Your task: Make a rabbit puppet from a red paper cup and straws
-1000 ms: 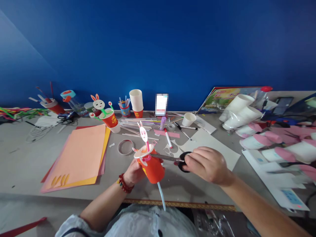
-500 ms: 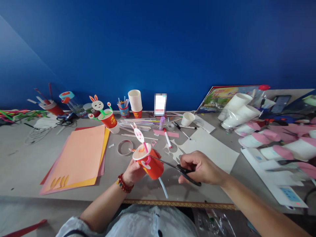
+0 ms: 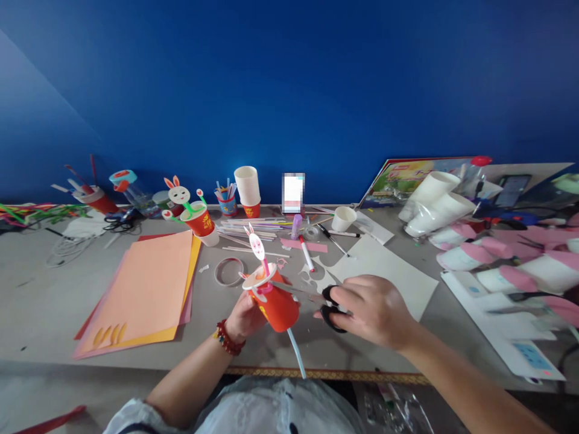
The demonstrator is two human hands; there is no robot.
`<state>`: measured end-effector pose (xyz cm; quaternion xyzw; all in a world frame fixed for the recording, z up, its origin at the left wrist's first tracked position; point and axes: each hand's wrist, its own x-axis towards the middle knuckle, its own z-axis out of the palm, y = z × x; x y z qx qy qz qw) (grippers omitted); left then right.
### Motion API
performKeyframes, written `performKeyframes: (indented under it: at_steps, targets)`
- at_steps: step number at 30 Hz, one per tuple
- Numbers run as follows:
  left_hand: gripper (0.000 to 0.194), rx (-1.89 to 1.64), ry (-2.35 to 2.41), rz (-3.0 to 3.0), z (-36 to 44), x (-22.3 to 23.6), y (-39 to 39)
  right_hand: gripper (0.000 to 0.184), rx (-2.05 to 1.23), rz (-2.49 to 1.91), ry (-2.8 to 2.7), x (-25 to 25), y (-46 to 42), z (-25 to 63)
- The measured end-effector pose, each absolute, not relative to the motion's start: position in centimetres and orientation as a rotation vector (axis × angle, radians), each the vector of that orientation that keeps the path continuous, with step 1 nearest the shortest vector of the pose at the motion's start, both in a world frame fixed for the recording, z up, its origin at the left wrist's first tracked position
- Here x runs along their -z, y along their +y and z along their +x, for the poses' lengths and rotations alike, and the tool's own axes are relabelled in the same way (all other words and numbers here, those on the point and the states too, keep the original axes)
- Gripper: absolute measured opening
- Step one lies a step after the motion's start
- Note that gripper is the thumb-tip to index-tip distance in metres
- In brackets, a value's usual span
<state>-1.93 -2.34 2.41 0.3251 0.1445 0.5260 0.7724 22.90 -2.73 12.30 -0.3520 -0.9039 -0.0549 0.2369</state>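
Tilted in my left hand (image 3: 244, 314) is a red paper cup (image 3: 281, 310), held from its left side with some fingers hidden behind it. A white bunny face (image 3: 257, 246) stands above the rim on a pink straw (image 3: 266, 267). From the cup's bottom a pale blue straw (image 3: 297, 354) sticks out toward me. My right hand (image 3: 373, 310) is closed on the black handles of the scissors (image 3: 332, 308). Their blades point left and reach the cup's side just below the rim, by a pink piece (image 3: 264, 289).
Stacked coloured paper (image 3: 154, 283) lies at the left, near a roll of tape (image 3: 228, 272). Behind stand a finished-looking bunny cup (image 3: 199, 222) and white paper cups (image 3: 247, 184). White sheet paper (image 3: 384, 274), scraps and a red marker (image 3: 306, 253) lie beyond my right hand. A white power strip (image 3: 502, 325) is farther right.
My right hand has turned the scissors while their tips stay near the cup's rim. The cup in my left hand has tipped slightly and shifted a little to the left.
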Motion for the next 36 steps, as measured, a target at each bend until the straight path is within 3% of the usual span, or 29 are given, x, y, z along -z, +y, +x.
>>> performKeyframes:
  at_steps: [9,22,36]
  targets:
    - [0.056,-1.065,0.245,0.683,-2.1,-2.9,-2.4,0.029,0.351,-0.862,-2.541,-13.1,-1.9,23.4]
    - [0.059,-0.93,0.156,0.599,-1.8,-3.5,-2.2,0.037,0.57,-0.725,-2.49,-13.3,-0.9,23.5]
    - [0.061,-0.871,0.147,0.579,-2.1,-2.9,-2.1,0.03,0.287,-0.788,-2.589,-13.4,-0.4,23.8]
